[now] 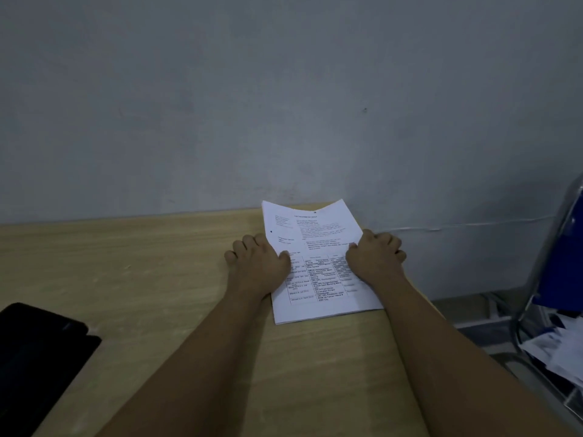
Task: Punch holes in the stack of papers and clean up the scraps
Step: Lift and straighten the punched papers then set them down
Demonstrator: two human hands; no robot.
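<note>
A stack of white printed papers (pixel 315 244) lies on the wooden table (pixel 142 279) near its far right corner, its far edge lifted against the wall. My left hand (pixel 258 263) grips the stack's left edge, thumb on top of the sheets. My right hand (pixel 375 257) grips the right edge the same way, fingers curled under. A small dark dot shows near the left margin of the top sheet. No hole punch is in view.
A black flat object (pixel 38 357) lies at the table's near left edge. A grey wall (pixel 284 105) stands right behind the table. To the right stands a blue chair (pixel 558 263) with a metal frame and loose papers (pixel 555 348) on its seat.
</note>
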